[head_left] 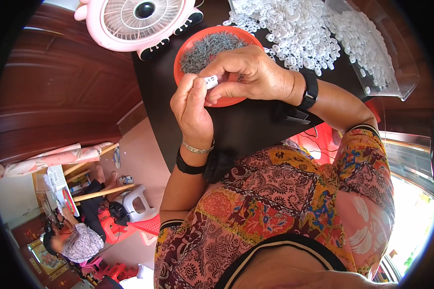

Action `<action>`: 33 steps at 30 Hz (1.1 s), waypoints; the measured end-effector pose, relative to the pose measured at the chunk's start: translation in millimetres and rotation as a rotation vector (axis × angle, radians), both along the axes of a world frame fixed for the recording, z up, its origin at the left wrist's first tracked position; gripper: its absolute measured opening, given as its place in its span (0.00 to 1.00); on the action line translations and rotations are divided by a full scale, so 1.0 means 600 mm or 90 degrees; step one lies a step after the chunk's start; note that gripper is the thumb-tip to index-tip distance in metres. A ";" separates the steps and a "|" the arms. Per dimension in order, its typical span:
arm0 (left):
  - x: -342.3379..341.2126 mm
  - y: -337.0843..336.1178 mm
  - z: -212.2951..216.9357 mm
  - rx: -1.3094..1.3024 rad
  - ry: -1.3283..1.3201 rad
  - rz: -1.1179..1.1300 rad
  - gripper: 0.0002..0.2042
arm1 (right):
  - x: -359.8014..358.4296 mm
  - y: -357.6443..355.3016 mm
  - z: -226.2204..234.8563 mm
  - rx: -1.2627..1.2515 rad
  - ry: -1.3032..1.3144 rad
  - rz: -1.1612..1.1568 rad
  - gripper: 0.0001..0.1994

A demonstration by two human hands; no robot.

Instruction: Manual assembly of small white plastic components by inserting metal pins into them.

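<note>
A small white plastic piece with dark oval holes is held up above the near part of an orange-red bowl. My left hand is closed, its thumb and fingers pinching the piece from the left. From the right, my right hand curls its index finger and thumb around the same piece. Its fingertips are partly hidden, so anything smaller between them does not show. Many small grey pointed plastic parts fill the bowl, just beyond my hands.
On the dark table, a heap of white plastic pieces spreads beyond my right hand. A clear tray holds more at the right edge. A pink fan stands far left. Another person sits lower left near stools.
</note>
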State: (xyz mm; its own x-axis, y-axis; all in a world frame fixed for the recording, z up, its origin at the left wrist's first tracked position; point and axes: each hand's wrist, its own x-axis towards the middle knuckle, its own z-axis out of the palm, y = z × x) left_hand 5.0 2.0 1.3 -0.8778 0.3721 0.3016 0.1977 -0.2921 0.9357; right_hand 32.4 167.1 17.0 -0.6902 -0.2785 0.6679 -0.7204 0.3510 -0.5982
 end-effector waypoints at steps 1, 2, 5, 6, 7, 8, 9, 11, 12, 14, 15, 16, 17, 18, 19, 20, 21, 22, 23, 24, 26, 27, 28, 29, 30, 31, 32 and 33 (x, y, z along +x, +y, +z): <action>-0.002 -0.001 -0.002 -0.012 0.004 0.002 0.13 | 0.000 0.001 -0.001 -0.018 -0.060 0.009 0.13; -0.004 -0.002 -0.003 -0.009 0.006 0.001 0.13 | 0.000 0.002 -0.002 -0.035 -0.120 0.017 0.13; -0.002 -0.002 -0.001 -0.004 -0.012 -0.026 0.13 | 0.000 0.002 -0.002 -0.048 -0.030 0.025 0.12; 0.000 -0.002 0.002 -0.013 -0.033 -0.028 0.13 | 0.002 0.006 0.001 -0.045 -0.055 0.038 0.11; 0.000 0.000 0.002 -0.022 -0.055 -0.031 0.13 | -0.002 0.009 0.002 -0.024 -0.030 0.040 0.11; 0.003 0.002 0.003 -0.037 -0.051 -0.007 0.13 | -0.003 0.011 0.004 -0.010 -0.027 0.033 0.11; 0.001 -0.002 0.002 -0.038 -0.032 -0.012 0.13 | -0.002 0.010 0.010 0.006 -0.023 0.026 0.11; 0.000 -0.001 0.002 -0.025 -0.048 -0.024 0.13 | -0.001 0.020 0.017 0.012 0.006 -0.007 0.10; 0.001 -0.003 0.004 -0.035 -0.044 -0.018 0.13 | -0.001 0.022 0.027 0.026 0.027 -0.054 0.10; -0.001 -0.002 0.004 -0.032 -0.036 -0.025 0.13 | 0.001 0.040 0.051 0.046 0.087 -0.152 0.10; 0.000 -0.004 0.004 -0.037 -0.029 -0.017 0.13 | 0.003 0.053 0.071 0.060 0.119 -0.236 0.09; 0.001 -0.006 0.005 -0.037 -0.027 -0.016 0.13 | 0.003 0.071 0.086 0.053 0.148 -0.298 0.07; -0.001 -0.009 0.002 -0.037 -0.030 -0.007 0.13 | 0.004 0.091 0.102 0.011 0.186 -0.392 0.07; -0.002 -0.008 0.001 -0.032 -0.029 -0.019 0.13 | 0.007 0.127 0.105 0.021 0.232 -0.492 0.05; -0.006 -0.013 -0.002 -0.030 -0.030 -0.016 0.12 | 0.031 0.126 0.162 0.029 0.297 -0.595 0.03; -0.003 -0.002 0.003 -0.025 -0.033 -0.032 0.12 | 0.057 0.163 0.181 0.103 0.338 -0.762 0.05; 0.000 0.000 0.009 -0.029 -0.038 -0.039 0.12 | 0.064 0.231 0.174 0.122 0.320 -0.874 0.06; -0.002 0.001 0.008 -0.033 -0.046 -0.042 0.12 | 0.070 0.233 0.177 0.152 0.353 -0.943 0.06; -0.003 0.001 0.006 -0.034 -0.050 -0.036 0.12 | 0.072 0.231 0.181 0.182 0.386 -1.013 0.05; -0.004 0.000 0.005 -0.040 -0.049 -0.032 0.12 | 0.069 0.221 0.181 0.180 0.383 -1.005 0.05; -0.005 -0.003 0.004 -0.047 -0.050 -0.023 0.12 | 0.062 0.201 0.179 0.189 0.322 -0.905 0.05; -0.007 -0.001 0.004 -0.044 -0.049 -0.027 0.12 | 0.050 0.202 0.172 0.191 0.251 -0.809 0.05; -0.008 0.001 0.003 -0.041 -0.047 -0.031 0.12 | 0.050 0.196 0.161 0.213 0.132 -0.706 0.05; -0.009 0.002 0.002 -0.041 -0.049 -0.035 0.12 | 0.048 0.187 0.151 0.231 0.016 -0.601 0.04; -0.011 0.002 0.001 -0.043 -0.054 -0.040 0.12 | 0.035 0.193 0.129 0.289 -0.099 -0.520 0.05; -0.015 -0.007 -0.006 -0.051 -0.060 -0.022 0.12 | -0.002 0.197 0.087 0.341 -0.208 -0.412 0.06; -0.014 -0.007 -0.002 -0.049 -0.061 -0.023 0.12 | -0.014 0.196 0.063 0.410 -0.139 -0.359 0.08; -0.013 -0.005 0.000 -0.051 -0.074 -0.020 0.12 | -0.016 0.191 0.049 0.426 -0.215 -0.327 0.09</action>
State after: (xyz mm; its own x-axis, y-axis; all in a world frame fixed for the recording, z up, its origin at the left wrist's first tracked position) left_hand -2.6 -0.8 1.2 -0.8925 0.4192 0.1665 0.0780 -0.2202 0.9723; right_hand 22.7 281.9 46.2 -0.9660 -0.1400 0.2172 -0.2035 0.9303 -0.3052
